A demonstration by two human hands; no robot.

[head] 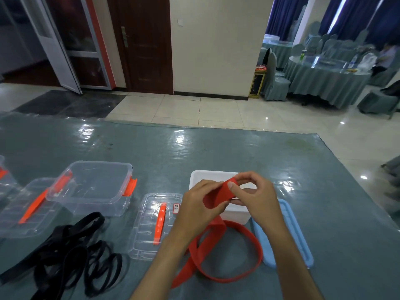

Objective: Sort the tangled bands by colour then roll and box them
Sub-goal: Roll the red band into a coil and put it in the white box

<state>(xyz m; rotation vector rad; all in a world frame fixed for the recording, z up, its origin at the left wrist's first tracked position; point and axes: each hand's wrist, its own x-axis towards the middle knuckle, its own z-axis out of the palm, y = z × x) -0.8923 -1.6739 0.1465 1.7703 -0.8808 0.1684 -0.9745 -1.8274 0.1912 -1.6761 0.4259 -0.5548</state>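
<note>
Pinching one red band (218,197) — left hand (200,207) and right hand (254,194) both clamped on its end | rest looped below fingers | white box (207,176) behind fingers | black bands (71,250) left — count unclear | two clear lids

- The only writing in sight is a small white label (176,208) with a red border, stuck on the far right corner of the clear lid (151,224) that lies flat on the table.
- That label sits just left of the left hand (201,204), level with its knuckles.
- It carries a few dark handwritten marks, too small and blurred to read.
- Nothing else here shows any legible text, brand or number.
</note>
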